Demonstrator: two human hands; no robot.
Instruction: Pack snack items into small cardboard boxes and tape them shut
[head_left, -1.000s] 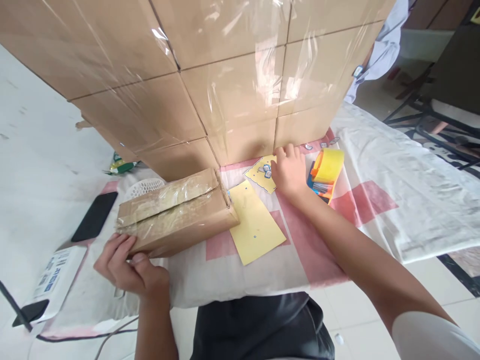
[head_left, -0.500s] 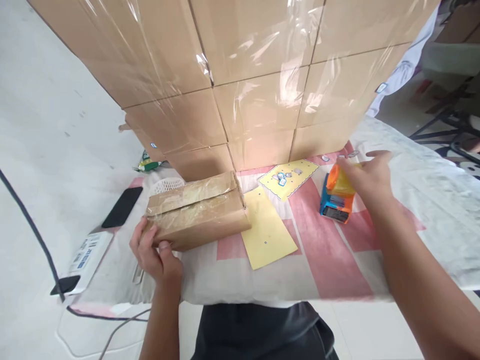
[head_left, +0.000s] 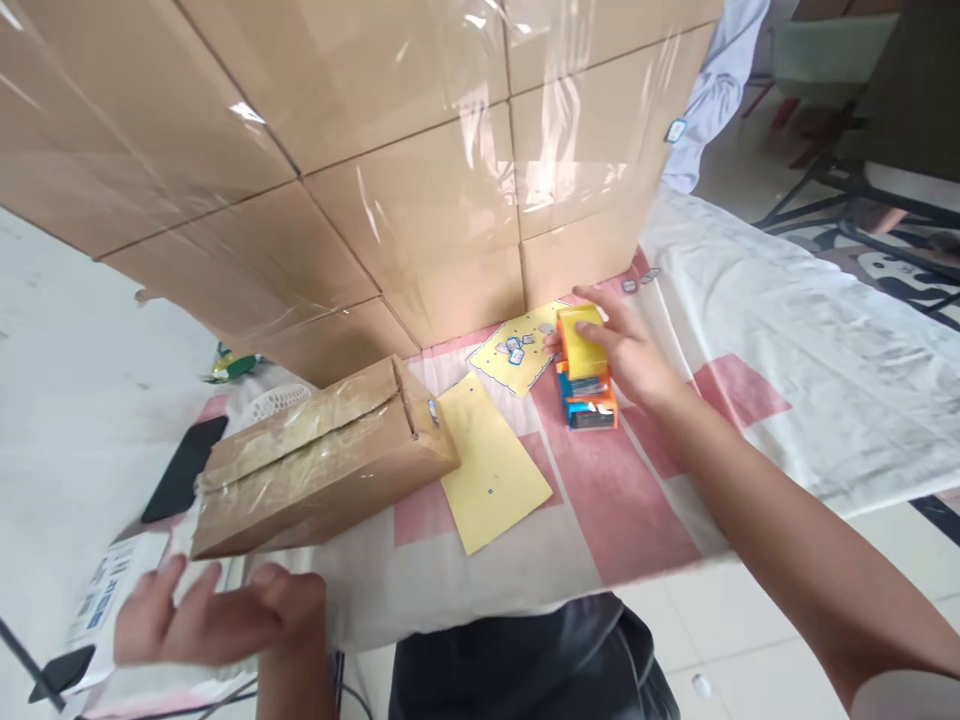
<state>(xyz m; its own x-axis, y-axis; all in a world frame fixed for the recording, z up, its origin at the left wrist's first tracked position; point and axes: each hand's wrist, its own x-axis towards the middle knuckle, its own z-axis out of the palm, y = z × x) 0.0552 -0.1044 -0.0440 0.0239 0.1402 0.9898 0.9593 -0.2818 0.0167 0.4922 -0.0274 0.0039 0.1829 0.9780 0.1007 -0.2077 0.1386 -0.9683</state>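
My right hand [head_left: 630, 350] is closed around a tape dispenser [head_left: 589, 390], orange and blue with a roll of yellowish tape [head_left: 583, 350]. The dispenser is upright, over or on the red-and-white cloth; whether it touches the cloth I cannot tell. My left hand [head_left: 214, 620], slightly blurred, is off the small taped cardboard box [head_left: 322, 465], just in front of its near left side. Its fingers are bent but apart, with nothing in them. A plain yellow card [head_left: 495, 480] lies partly beside the box's right end.
Large stacked cartons [head_left: 420, 200] under clear film wall off the back. Several small stickers lie on a patterned yellow card [head_left: 506, 355]. At left are a black phone [head_left: 184, 468], a white printed packet [head_left: 112, 590] and a white perforated basket [head_left: 276, 400]. A chair [head_left: 862, 200] stands beyond the table.
My left hand has let go of the cardboard box and drawn back toward me. My right hand has brought the tape dispenser left, closer to the yellow cards. The view has shifted.
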